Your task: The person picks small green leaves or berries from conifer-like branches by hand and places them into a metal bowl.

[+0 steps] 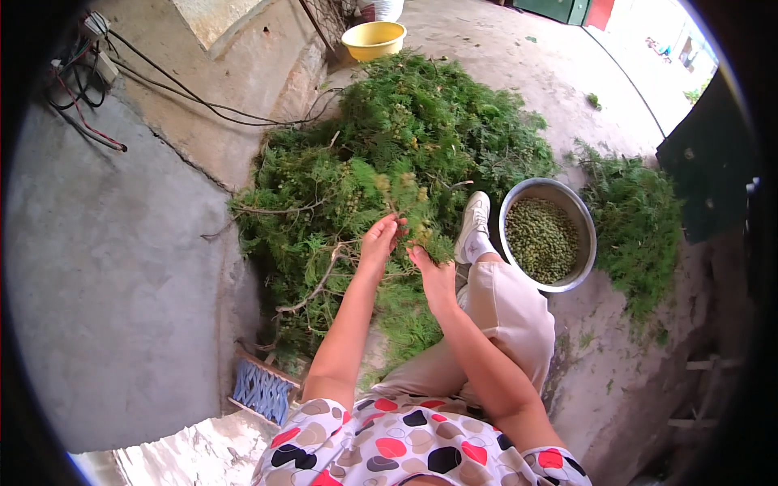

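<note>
In front of me, my left hand point(382, 240) pinches the stem of a feathery green branch point(415, 212) that bears small yellowish-green clusters. Just right of it and slightly nearer, my right hand point(435, 278) is closed on the same branch's lower foliage; its fingers are partly hidden by the leaves. Beyond both hands spreads a large heap of cut green branches point(438, 105), with bare woody stems poking out on its left side. To the right stands a metal basin point(590, 253) holding many small round green seed cones or berries point(541, 240).
A smaller pile of green sprigs point(636, 219) lies right of the basin. A yellow basin point(356, 39) stands behind the heap. Dark cables point(203, 101) hang along the left wall. A low stool with a blue woven seat point(263, 389) is near left. My shoe point(476, 219) touches the heap's edge.
</note>
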`<state>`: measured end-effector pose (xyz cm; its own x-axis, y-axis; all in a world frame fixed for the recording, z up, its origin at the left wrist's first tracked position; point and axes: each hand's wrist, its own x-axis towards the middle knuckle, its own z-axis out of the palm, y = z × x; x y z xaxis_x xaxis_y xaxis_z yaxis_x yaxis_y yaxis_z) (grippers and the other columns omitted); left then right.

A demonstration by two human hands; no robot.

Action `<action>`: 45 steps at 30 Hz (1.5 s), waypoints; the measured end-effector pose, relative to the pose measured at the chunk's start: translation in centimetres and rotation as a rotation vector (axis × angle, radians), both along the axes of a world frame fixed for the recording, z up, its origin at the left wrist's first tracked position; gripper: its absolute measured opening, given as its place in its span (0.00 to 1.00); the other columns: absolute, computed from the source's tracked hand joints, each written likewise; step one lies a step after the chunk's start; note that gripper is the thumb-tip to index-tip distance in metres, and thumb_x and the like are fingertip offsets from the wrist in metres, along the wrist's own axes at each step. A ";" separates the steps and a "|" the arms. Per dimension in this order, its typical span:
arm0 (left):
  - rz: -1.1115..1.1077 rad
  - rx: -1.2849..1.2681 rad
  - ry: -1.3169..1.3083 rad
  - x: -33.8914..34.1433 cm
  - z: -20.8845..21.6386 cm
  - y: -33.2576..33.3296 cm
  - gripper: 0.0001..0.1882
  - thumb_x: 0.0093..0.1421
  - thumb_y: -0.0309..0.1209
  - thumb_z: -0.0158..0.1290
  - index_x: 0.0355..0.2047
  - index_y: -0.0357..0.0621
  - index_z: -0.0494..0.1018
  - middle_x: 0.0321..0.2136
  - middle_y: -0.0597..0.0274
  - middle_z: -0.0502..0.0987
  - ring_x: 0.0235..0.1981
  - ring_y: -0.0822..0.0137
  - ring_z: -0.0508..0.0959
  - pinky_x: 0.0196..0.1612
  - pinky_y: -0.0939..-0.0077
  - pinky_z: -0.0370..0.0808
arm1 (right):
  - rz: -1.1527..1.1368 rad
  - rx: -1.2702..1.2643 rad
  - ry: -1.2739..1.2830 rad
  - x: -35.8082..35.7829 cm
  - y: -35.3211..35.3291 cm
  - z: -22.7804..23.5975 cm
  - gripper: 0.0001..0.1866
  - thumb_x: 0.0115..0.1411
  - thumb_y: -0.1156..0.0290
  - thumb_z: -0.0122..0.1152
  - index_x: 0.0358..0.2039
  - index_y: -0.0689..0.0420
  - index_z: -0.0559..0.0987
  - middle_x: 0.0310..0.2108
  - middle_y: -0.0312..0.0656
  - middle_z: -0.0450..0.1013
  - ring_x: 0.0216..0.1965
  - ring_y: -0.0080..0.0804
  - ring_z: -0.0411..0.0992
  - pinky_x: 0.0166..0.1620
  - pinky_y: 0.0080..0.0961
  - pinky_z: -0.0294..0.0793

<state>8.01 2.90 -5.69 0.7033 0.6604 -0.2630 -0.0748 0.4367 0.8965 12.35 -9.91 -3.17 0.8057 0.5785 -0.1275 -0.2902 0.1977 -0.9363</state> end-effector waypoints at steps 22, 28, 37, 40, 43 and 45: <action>0.203 0.004 -0.018 -3.2 0.9 -5.3 0.14 0.57 0.29 0.50 0.43 0.40 0.70 0.34 0.68 0.74 0.35 0.79 0.71 0.40 0.85 0.67 | 0.302 -0.427 -0.830 -0.6 -0.6 1.4 0.17 0.48 0.79 0.49 0.42 0.64 0.68 0.35 0.55 0.70 0.32 0.51 0.70 0.33 0.37 0.70; 0.239 -0.093 -0.301 -3.5 -0.7 -5.4 0.04 0.60 0.32 0.45 0.32 0.48 0.68 0.33 0.69 0.72 0.34 0.79 0.69 0.38 0.85 0.64 | 0.366 -0.444 -1.223 -0.6 -2.0 4.8 0.20 0.45 0.82 0.47 0.42 0.64 0.68 0.42 0.50 0.68 0.39 0.48 0.69 0.41 0.34 0.70; 0.072 0.130 -0.180 -4.4 -0.4 -6.2 0.06 0.61 0.26 0.41 0.37 0.42 0.67 0.32 0.70 0.71 0.32 0.81 0.67 0.37 0.87 0.62 | 0.396 -0.583 -1.304 5.4 -2.8 12.2 0.09 0.52 0.70 0.54 0.34 0.57 0.74 0.28 0.43 0.70 0.32 0.42 0.71 0.34 0.33 0.70; 0.041 0.199 -0.134 -4.8 1.0 -6.5 0.08 0.61 0.27 0.43 0.39 0.40 0.68 0.31 0.71 0.71 0.31 0.81 0.66 0.36 0.87 0.62 | 0.536 -0.524 -1.216 6.5 -0.8 10.6 0.10 0.51 0.70 0.55 0.35 0.58 0.75 0.31 0.44 0.71 0.34 0.42 0.71 0.36 0.33 0.70; 0.037 0.208 -0.121 -5.0 1.4 -6.4 0.08 0.61 0.27 0.44 0.39 0.39 0.68 0.31 0.71 0.71 0.32 0.81 0.66 0.37 0.87 0.62 | 0.703 -0.451 -1.146 6.8 -0.2 8.8 0.10 0.50 0.69 0.55 0.33 0.59 0.76 0.33 0.46 0.72 0.34 0.42 0.71 0.37 0.31 0.71; 0.029 0.222 -0.125 -5.0 1.3 -6.2 0.08 0.61 0.27 0.43 0.39 0.40 0.68 0.31 0.71 0.71 0.32 0.81 0.66 0.37 0.87 0.62 | 0.695 -0.330 -1.007 6.7 -0.1 7.9 0.09 0.50 0.70 0.55 0.31 0.60 0.76 0.32 0.47 0.72 0.31 0.42 0.71 0.35 0.30 0.70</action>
